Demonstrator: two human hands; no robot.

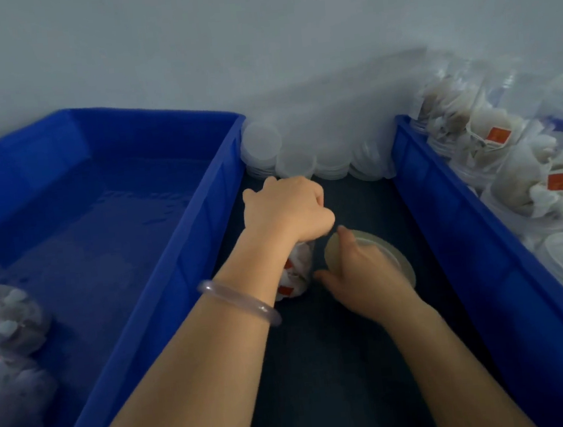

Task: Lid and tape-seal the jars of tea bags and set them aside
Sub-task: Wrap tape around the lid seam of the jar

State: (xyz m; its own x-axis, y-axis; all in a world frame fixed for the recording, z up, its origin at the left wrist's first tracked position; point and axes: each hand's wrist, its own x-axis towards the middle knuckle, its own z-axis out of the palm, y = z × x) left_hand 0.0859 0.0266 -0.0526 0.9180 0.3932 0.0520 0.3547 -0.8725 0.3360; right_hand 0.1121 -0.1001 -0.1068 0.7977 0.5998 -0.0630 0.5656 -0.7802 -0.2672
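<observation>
A clear jar of tea bags (298, 273) with red tags stands on the dark table between two blue crates. My left hand (286, 209) covers its top with the fingers curled down over it; the lid itself is hidden under the hand. My right hand (364, 270) lies over a roll of clear tape (400, 260) flat on the table just right of the jar, with the thumb near the jar's base. Whether its fingers grip the roll is not plain.
A large blue crate (178, 230) on the left holds a few filled jars (4, 315) at its near left. The right blue crate (445, 218) is piled with open jars of tea bags (510, 170). Stacks of clear lids (301, 153) stand against the back wall.
</observation>
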